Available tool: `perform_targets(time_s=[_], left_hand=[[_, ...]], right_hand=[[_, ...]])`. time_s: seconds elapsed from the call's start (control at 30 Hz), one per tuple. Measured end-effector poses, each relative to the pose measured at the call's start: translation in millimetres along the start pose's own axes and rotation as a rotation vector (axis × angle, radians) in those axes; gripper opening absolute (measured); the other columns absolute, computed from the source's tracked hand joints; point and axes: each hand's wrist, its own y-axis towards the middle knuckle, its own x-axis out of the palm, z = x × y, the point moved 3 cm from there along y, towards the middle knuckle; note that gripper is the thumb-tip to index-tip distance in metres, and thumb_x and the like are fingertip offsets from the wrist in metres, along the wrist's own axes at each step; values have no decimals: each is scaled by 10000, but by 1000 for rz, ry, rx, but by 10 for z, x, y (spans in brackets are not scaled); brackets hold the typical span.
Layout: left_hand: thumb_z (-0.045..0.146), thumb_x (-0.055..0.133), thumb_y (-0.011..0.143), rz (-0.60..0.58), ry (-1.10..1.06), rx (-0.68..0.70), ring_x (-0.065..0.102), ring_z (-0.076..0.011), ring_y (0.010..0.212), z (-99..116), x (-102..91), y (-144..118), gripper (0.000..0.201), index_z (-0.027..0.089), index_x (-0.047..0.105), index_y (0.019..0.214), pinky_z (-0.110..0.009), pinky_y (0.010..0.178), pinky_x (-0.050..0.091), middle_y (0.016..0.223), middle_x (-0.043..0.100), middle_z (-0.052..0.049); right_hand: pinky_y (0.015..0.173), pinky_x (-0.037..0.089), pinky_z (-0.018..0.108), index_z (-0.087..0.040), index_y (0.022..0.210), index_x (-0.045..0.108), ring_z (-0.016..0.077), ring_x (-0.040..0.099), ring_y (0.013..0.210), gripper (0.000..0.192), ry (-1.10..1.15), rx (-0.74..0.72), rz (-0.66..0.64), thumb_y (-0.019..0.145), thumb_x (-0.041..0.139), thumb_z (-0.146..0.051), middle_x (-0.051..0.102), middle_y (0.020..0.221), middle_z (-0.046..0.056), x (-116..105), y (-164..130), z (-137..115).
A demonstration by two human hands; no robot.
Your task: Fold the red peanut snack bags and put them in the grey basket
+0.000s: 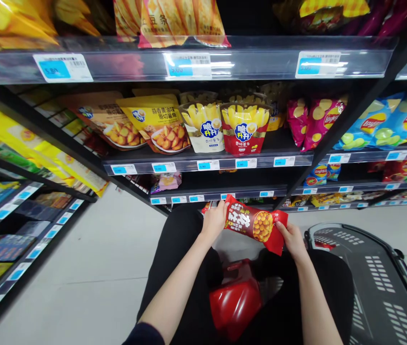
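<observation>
Both hands are closed on one red snack packet (255,224), which is held crosswise in front of the lower shelves and above the lap. Its upper left end is pinched by the left hand (215,219), with the fingers curled over the sealed edge, and its lower right corner is gripped by the right hand (291,238), with the thumb laid on the printed face. The packet is turned face up, slightly tilted down to the right, so that the large white characters and the round picture of golden balls can be read from above; that is probably why it is stretched between two hands rather than carried in one.

A dark shopping basket (376,278) is seen just to the right of the right forearm, on the pale floor (91,268), within easy reach. Below the packet, between the black-clad knees, a glossy red object (235,302) is seen; what it is cannot be told.

On the shelf above, standing pouches are faced forward behind a rail of blue price tags (208,165): a yellow potato wedge bag (158,122), a white fries bag (203,127) and a red fries bag (245,128), with pink Lay's bags (314,120) and blue Lay's bags (390,120) further right.
</observation>
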Motion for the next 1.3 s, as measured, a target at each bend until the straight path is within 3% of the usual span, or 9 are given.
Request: perform_targets(time_s=[0.2,0.33,0.6,0.7,0.8,0.9,1.03,1.17,1.3], left_hand=[[361,297,910,-64,-307,21,603,-225,717,-18,124,36,310,194,558,893,-276,656,376,708,625,-63],[312,374,876,-120,-458,62,576,-171,696,-14,264,62,256,200,565,748,-244,652,388,702,600,-12],[412,380,843,-140,-666,-149,596,-178,616,-196,280,154,354,166,565,669,-282,597,463,609,590,-32],[518,225,870,-214,-879,-274,610,-173,545,-230,257,153,533,143,579,734,-294,527,496,580,617,-56],[548,438,800,-301,-1226,-465,633,-189,585,-220,263,108,464,118,597,723,-316,525,530,617,649,-83],[299,709,643,-382,-1342,-514,636,-185,594,-206,253,68,240,93,638,745,-325,562,553,631,662,-74],[114,737,556,-404,-1420,-457,637,-159,598,-192,244,55,379,101,643,923,-287,586,541,697,685,-64],[94,743,560,-274,-1582,-352,645,-146,645,-140,213,62,575,127,567,1106,-243,622,503,718,692,-46],[63,674,595,-434,-1735,-280,651,-184,791,-57,183,39,442,91,612,1032,-281,754,484,895,690,-105]], right_hand=[[582,494,322,-163,772,663,222,632,612,368,387,91,-59,638,694,-505,680,684,57,125,-131,-43],[594,494,326,-177,788,661,218,634,620,384,423,93,-119,648,672,-535,679,693,59,167,-155,-36],[550,405,258,-189,555,601,162,547,562,424,-576,-458,30,800,500,-521,592,595,38,79,-61,-173],[522,387,239,-201,733,679,153,574,557,375,-771,-520,95,853,441,-466,635,643,43,43,-59,-173],[537,402,236,-226,969,683,157,601,610,319,-825,-512,175,866,425,-385,668,742,47,6,-94,-216],[625,445,262,-249,1068,649,183,619,747,308,-647,-472,212,829,468,-318,678,872,48,-27,-138,-291],[780,467,356,-209,1070,638,241,581,962,346,-38,-375,144,779,525,-359,651,1036,70,-69,-126,-278],[640,485,304,-196,968,627,174,610,713,285,270,-246,163,758,579,-384,661,854,47,-74,-59,-169],[528,444,209,-261,1126,492,102,539,551,511,247,-220,171,665,713,-278,553,619,-67,-44,-57,-196]])
